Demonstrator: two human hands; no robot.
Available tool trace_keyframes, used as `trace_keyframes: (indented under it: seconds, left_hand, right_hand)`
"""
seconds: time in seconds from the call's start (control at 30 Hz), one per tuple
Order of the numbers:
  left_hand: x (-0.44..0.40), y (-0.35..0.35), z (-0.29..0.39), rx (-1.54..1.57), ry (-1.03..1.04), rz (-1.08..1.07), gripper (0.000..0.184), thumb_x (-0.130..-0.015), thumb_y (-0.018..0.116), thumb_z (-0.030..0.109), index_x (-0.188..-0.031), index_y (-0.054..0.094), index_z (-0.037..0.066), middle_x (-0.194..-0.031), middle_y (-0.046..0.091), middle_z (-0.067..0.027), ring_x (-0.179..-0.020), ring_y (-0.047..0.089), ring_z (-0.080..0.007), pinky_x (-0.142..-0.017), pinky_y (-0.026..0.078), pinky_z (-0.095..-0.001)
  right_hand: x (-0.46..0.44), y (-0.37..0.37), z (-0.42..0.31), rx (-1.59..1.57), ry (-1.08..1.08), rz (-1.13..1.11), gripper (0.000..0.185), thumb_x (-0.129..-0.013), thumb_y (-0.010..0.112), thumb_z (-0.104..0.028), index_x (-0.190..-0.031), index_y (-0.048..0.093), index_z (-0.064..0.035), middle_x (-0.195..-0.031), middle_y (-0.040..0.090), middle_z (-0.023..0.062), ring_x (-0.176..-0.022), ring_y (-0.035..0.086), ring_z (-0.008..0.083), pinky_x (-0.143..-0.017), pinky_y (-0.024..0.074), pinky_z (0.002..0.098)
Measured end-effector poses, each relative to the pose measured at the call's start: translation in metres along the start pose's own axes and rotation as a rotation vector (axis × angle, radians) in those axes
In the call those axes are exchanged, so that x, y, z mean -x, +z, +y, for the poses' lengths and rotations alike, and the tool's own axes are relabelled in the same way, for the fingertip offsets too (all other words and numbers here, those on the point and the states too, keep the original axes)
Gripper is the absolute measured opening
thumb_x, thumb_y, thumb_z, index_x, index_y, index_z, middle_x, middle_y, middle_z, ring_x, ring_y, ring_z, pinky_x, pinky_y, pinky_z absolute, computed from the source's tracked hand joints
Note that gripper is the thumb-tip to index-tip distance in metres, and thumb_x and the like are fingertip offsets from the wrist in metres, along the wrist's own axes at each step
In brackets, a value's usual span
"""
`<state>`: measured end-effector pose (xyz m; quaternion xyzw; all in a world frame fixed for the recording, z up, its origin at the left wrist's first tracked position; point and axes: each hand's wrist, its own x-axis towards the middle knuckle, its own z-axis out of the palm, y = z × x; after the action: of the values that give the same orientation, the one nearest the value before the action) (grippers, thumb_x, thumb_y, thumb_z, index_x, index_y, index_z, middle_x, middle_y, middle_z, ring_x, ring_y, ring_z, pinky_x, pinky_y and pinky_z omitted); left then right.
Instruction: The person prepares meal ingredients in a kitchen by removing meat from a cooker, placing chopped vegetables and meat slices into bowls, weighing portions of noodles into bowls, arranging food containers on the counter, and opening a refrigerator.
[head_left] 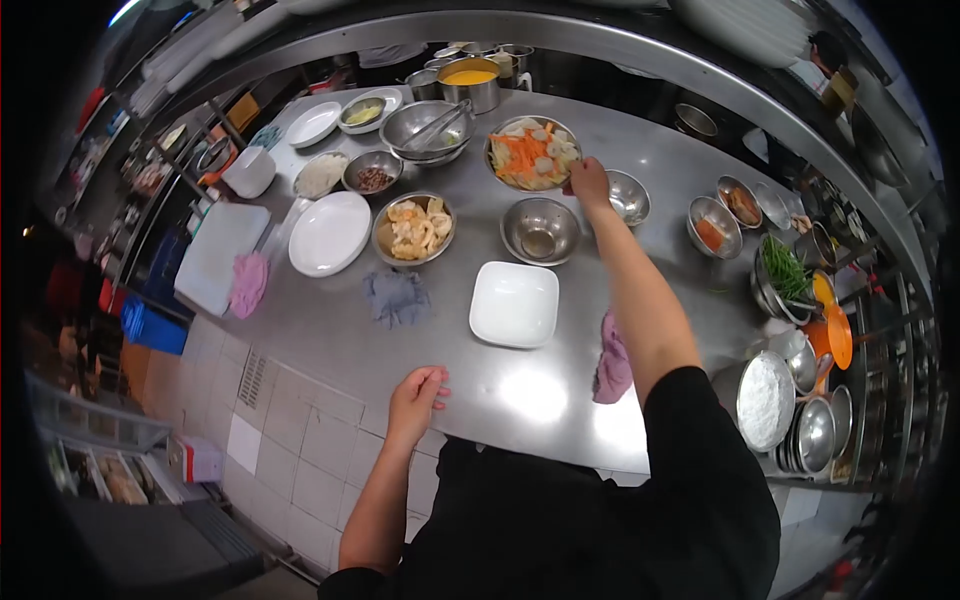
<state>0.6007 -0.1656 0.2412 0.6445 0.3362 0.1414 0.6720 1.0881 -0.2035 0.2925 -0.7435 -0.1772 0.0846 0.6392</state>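
My right hand (590, 183) reaches across the steel table and grips the right rim of a metal bowl (535, 155) full of sliced vegetables, with orange carrot strips on top. My left hand (417, 400) hangs near the table's front edge, its fingers loosely curled and apart, holding nothing. Between the hands lies a white square dish (514, 305). Just behind it stands a steel bowl (540, 232), with a smaller metal bowl (627, 197) to the right of my right wrist. A bowl of pale yellow fried pieces (413, 229) sits farther left.
A grey-blue cloth (395, 297) and a purple cloth (613, 360) lie on the table (440, 345). White plates (329, 234) and a mixing bowl with tongs (428, 130) are at the left back. Bowls of greens (783, 268) and white powder (765, 402) stand right. A steel shelf (600, 50) spans above.
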Motion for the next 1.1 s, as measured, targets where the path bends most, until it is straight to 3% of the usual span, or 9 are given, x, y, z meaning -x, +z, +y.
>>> trace_keyframes:
  seconds: [0.07, 0.2, 0.33, 0.47, 0.53, 0.67, 0.73, 0.87, 1.1]
  left_hand:
    - [-0.027, -0.023, 0.005, -0.007, 0.026, -0.068, 0.028, -0.100, 0.052, 0.024, -0.110, 0.062, 0.000, -0.104, 0.066, -0.0072, -0.084, 0.065, -0.0146, -0.066, 0.053, -0.0274]
    - [-0.066, -0.069, 0.010, -0.027, -0.012, -0.125, 0.025, -0.100, 0.049, 0.022, -0.107, 0.061, 0.001, -0.106, 0.066, -0.0102, -0.084, 0.065, -0.0174, -0.068, 0.052, -0.0291]
    - [-0.108, -0.088, 0.019, -0.006, -0.053, -0.224, 0.024, -0.100, 0.051, 0.022, -0.103, 0.062, 0.002, -0.101, 0.067, -0.0070, -0.081, 0.064, -0.0137, -0.066, 0.052, -0.0272]
    - [-0.151, -0.063, 0.044, -0.027, -0.037, -0.365, 0.024, -0.100, 0.051, 0.023, -0.103, 0.062, 0.002, -0.101, 0.067, -0.0068, -0.080, 0.063, -0.0133, -0.065, 0.051, -0.0265]
    - [-0.164, -0.042, 0.058, -0.049, 0.013, -0.405, 0.023, -0.100, 0.051, 0.022, -0.103, 0.062, 0.001, -0.101, 0.067, -0.0066, -0.079, 0.063, -0.0130, -0.065, 0.051, -0.0263]
    - [-0.155, 0.014, 0.091, -0.053, 0.055, -0.512, 0.023, -0.100, 0.051, 0.020, -0.102, 0.063, 0.001, -0.100, 0.067, -0.0067, -0.079, 0.063, -0.0128, -0.065, 0.050, -0.0258]
    - [-0.138, 0.043, 0.098, -0.134, 0.134, -0.555, 0.022, -0.099, 0.049, 0.018, -0.099, 0.061, 0.000, -0.100, 0.067, -0.0106, -0.077, 0.064, -0.0145, -0.064, 0.051, -0.0263]
    - [-0.109, 0.100, 0.086, -0.114, 0.120, -0.588, 0.022, -0.100, 0.049, 0.017, -0.098, 0.061, -0.001, -0.099, 0.067, -0.0111, -0.076, 0.063, -0.0146, -0.063, 0.050, -0.0259]
    - [-0.082, 0.243, 0.115, -0.187, 0.317, -0.429, 0.026, -0.100, 0.050, 0.028, -0.107, 0.055, 0.004, -0.093, 0.065, -0.0067, -0.075, 0.061, -0.0124, -0.060, 0.049, -0.0237]
  right_hand:
    - [-0.044, 0.027, 0.041, 0.468, -0.166, 0.161, 0.030, -0.087, 0.052, -0.027, -0.090, 0.060, 0.0024, -0.073, 0.066, 0.0149, -0.067, 0.067, 0.0256, -0.061, 0.0531, 0.0377]
    - [-0.033, 0.057, 0.037, 0.512, 0.115, 0.073, 0.038, -0.084, 0.052, -0.034, -0.093, 0.064, 0.0008, -0.092, 0.068, 0.0249, -0.094, 0.064, 0.0417, -0.082, 0.0495, 0.0471]
    - [-0.026, 0.052, 0.054, 0.624, 0.132, 0.013, 0.041, -0.088, 0.053, -0.039, -0.093, 0.064, -0.0002, -0.095, 0.068, 0.0233, -0.095, 0.064, 0.0403, -0.081, 0.0489, 0.0475]
    - [0.025, -0.008, 0.013, 0.665, -0.027, 0.328, 0.040, -0.090, 0.058, -0.040, -0.100, 0.061, -0.0022, -0.100, 0.063, 0.0210, -0.096, 0.061, 0.0371, -0.084, 0.0486, 0.0458]
    - [0.033, -0.047, 0.034, 0.790, -0.100, 0.927, 0.045, -0.089, 0.060, -0.040, -0.114, 0.055, -0.0031, -0.109, 0.059, 0.0219, -0.097, 0.060, 0.0398, -0.086, 0.0487, 0.0467]
    - [0.007, -0.102, 0.109, 0.604, 0.493, 0.650, 0.058, -0.086, 0.060, -0.031, -0.132, 0.044, 0.0014, -0.126, 0.054, 0.0273, -0.114, 0.057, 0.0410, -0.090, 0.0523, 0.0470]
    - [0.018, -0.107, 0.105, -0.027, 0.475, 0.567, 0.037, -0.087, 0.056, -0.020, -0.108, 0.053, 0.0098, -0.091, 0.067, 0.0231, -0.064, 0.070, 0.0316, -0.051, 0.0579, 0.0369]
    - [0.073, -0.146, 0.057, 0.222, 0.394, 0.556, 0.026, -0.084, 0.051, -0.020, -0.097, 0.057, 0.0015, -0.086, 0.067, 0.0249, -0.072, 0.070, 0.0329, -0.068, 0.0560, 0.0424]
    - [0.263, -0.261, 0.025, 0.169, 0.238, 0.384, 0.024, -0.080, 0.058, -0.021, -0.089, 0.059, 0.0014, -0.070, 0.061, 0.0146, -0.058, 0.063, 0.0235, -0.057, 0.0494, 0.0385]
